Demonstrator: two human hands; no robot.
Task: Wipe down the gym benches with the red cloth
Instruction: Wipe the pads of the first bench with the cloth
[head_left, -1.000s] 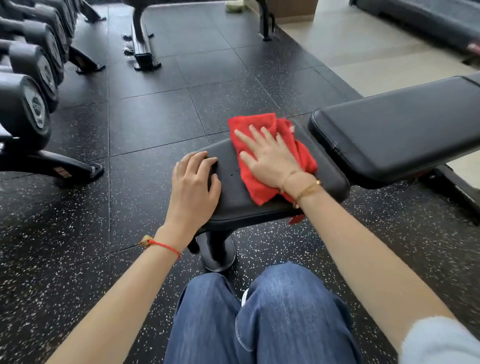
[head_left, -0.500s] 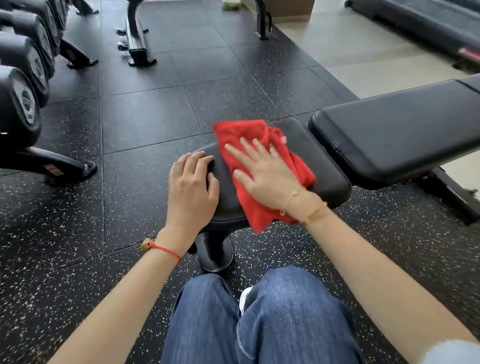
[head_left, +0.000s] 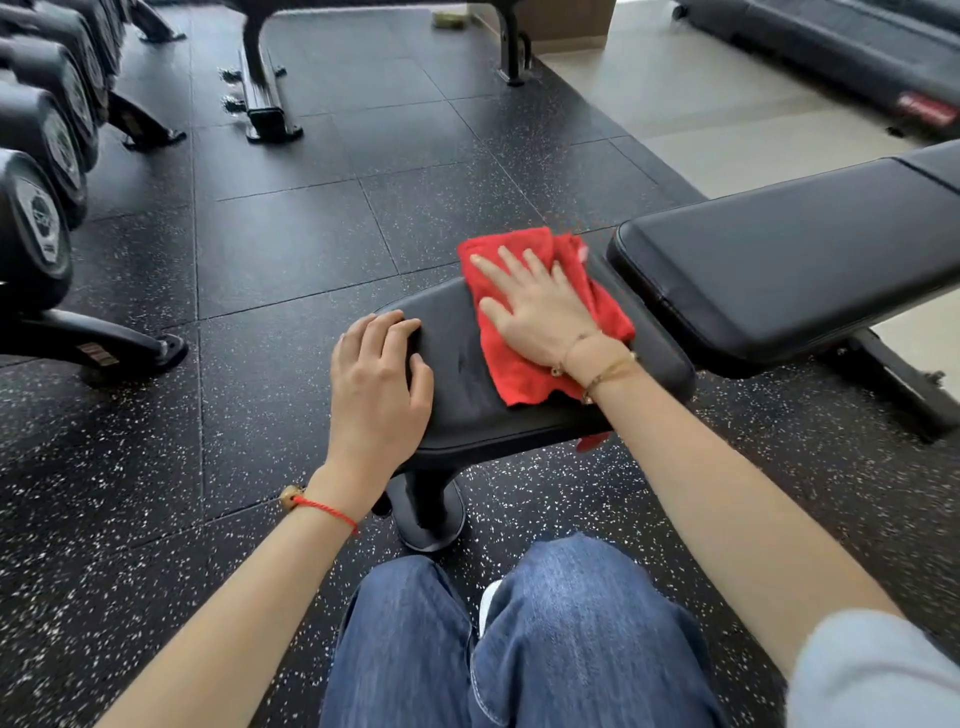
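On the black seat pad of the gym bench, my right hand lies flat with fingers straight and spread, pressing the red cloth against the vinyl. I see the cloth bunched over the pad's far half, one corner hanging past the near edge. My left hand rests on the pad's left end, fingers curled over its rim. Just beyond the cloth sits the long back pad, apart from the seat. Dumbbells line a rack at far left on the speckled rubber floor.
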